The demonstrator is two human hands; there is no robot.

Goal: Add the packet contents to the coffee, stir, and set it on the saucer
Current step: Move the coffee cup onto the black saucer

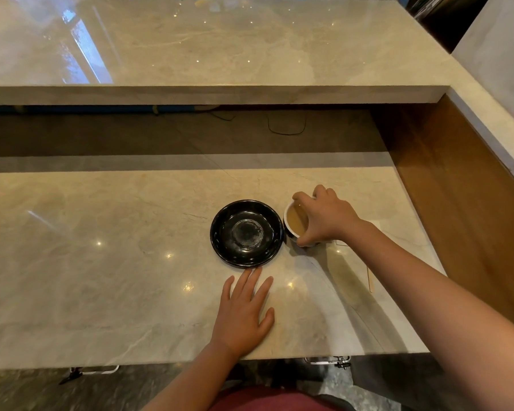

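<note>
Your left hand [244, 310] lies flat, fingers spread, on the marble tabletop [101, 262] at lower centre. Just above it sits the empty black saucer [247, 232]. Beside that, right of centre, your right hand [324, 218] clamps the coffee cup [294, 222] from above.

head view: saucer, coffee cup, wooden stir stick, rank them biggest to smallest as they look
1. Black saucer, clearly the widest.
2. Coffee cup, partly covered by the right hand, so its full extent is unsure.
3. Wooden stir stick, long but very thin.
</note>
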